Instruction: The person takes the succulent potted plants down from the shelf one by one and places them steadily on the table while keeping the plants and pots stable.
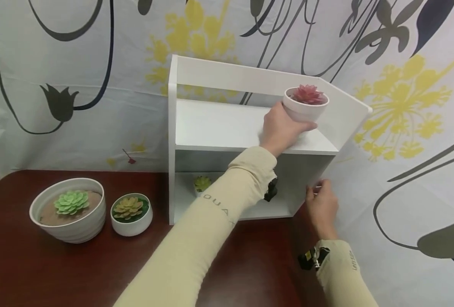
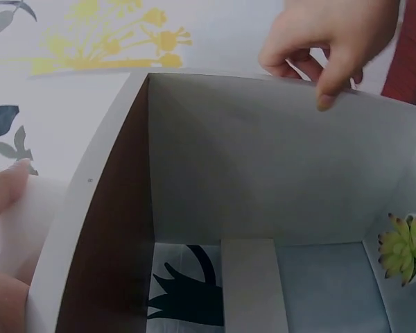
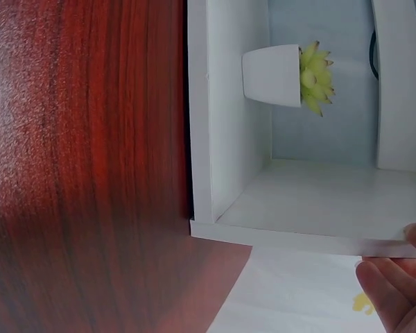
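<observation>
A red succulent in a white pot (image 1: 305, 104) is gripped by my left hand (image 1: 282, 130) above the right end of the upper board of a white two-tier shelf (image 1: 211, 123). Whether the pot touches that board I cannot tell. In the left wrist view, only part of the left hand (image 2: 3, 229) shows at the left edge. My right hand (image 1: 322, 209) pinches the front edge of the shelf's right side panel, with the thumb inside, as the right wrist view shows at the fingers (image 3: 395, 288). On the lower board stands a small green succulent in a white pot (image 3: 272, 75).
Left of the shelf, on the dark red table (image 1: 96, 264), stand a large white bowl with a green succulent (image 1: 71, 209) and a smaller white pot with a yellowish succulent (image 1: 131, 215). A patterned curtain (image 1: 108, 140) hangs behind and to the right.
</observation>
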Tool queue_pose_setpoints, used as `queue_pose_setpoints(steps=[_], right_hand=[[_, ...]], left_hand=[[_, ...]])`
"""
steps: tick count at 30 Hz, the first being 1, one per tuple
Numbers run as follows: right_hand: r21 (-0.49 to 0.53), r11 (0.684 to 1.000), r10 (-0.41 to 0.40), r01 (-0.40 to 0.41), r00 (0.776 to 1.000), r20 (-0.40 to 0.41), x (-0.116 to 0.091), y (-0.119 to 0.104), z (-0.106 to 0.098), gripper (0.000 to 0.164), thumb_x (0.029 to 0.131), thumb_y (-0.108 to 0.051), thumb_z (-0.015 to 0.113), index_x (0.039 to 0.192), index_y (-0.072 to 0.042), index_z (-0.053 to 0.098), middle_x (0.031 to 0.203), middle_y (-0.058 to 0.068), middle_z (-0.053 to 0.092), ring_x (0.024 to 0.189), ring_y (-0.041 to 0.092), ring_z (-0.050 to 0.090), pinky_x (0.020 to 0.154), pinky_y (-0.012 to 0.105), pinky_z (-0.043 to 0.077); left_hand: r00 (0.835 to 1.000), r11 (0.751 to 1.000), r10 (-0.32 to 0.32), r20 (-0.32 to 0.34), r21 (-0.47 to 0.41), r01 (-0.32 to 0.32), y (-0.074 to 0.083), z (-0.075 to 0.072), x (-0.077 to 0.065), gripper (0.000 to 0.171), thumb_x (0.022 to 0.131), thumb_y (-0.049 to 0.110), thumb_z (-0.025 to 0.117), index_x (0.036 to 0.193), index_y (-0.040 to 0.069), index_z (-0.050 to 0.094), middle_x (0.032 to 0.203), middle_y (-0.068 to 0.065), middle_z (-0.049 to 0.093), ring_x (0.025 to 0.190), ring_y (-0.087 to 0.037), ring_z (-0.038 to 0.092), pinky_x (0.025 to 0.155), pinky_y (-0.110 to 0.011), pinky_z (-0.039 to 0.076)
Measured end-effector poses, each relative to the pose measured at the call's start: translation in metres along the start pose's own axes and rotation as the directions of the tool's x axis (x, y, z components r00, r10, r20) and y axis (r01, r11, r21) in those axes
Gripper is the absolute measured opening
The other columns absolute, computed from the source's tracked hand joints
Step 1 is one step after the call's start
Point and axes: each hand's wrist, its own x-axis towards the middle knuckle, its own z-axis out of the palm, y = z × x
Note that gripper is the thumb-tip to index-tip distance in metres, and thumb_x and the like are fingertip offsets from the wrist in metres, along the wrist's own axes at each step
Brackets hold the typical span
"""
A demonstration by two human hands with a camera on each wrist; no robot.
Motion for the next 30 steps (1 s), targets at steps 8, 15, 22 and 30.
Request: queue_pose_setpoints(steps=[8, 15, 22, 30], right_hand=[[0.007, 0.999, -0.04, 0.04, 0.999, -0.035, -0.001, -0.003, 0.003, 0.019, 0.098, -0.012, 0.063, 0.104, 0.003, 0.052, 0.102, 0.029, 0.072, 0.092, 0.047, 0.07, 0.079, 0.058, 0.05], [0.007, 0.999, -0.038, 0.038, 0.998, -0.046, -0.001, 0.0, 0.001, 0.022, 0.098, -0.013, 0.062, 0.108, 0.004, 0.053, 0.103, 0.028, 0.072, 0.092, 0.048, 0.069, 0.076, 0.059, 0.048], [0.006, 1.0, -0.028, 0.028, 0.999, -0.045, -0.001, 0.0, 0.001, 0.022, 0.098, -0.013, 0.062, 0.107, 0.004, 0.053, 0.103, 0.028, 0.072, 0.093, 0.048, 0.069, 0.077, 0.059, 0.049], [0.009, 0.999, -0.045, 0.046, 0.996, -0.076, -0.002, 0.002, 0.001, 0.018, 0.093, -0.007, 0.061, 0.106, 0.004, 0.054, 0.101, 0.03, 0.072, 0.091, 0.05, 0.069, 0.076, 0.061, 0.048]], left_hand=[[0.997, 0.997, 0.039, 0.074, -0.063, -0.034, -0.002, -0.018, -0.011, 0.083, 0.068, 0.044, 0.092, 0.138, 0.016, 0.056, 0.126, 0.006, 0.066, 0.111, -0.006, 0.062, 0.09, -0.017, 0.051], [0.981, 0.99, 0.099, 0.165, -0.12, -0.079, -0.002, -0.038, -0.028, 0.081, 0.069, 0.044, 0.092, 0.135, 0.013, 0.057, 0.121, 0.005, 0.067, 0.102, -0.004, 0.062, 0.085, -0.016, 0.05], [0.955, 0.981, 0.151, 0.254, -0.158, -0.113, -0.005, -0.059, -0.057, 0.074, 0.069, 0.042, 0.092, 0.129, 0.013, 0.059, 0.114, 0.007, 0.067, 0.097, -0.005, 0.062, 0.082, -0.017, 0.05], [0.91, 0.963, 0.211, 0.357, -0.237, -0.131, -0.013, -0.083, -0.098, 0.077, 0.066, 0.032, 0.096, 0.132, 0.014, 0.06, 0.116, 0.005, 0.07, 0.101, -0.002, 0.062, 0.088, -0.018, 0.052]])
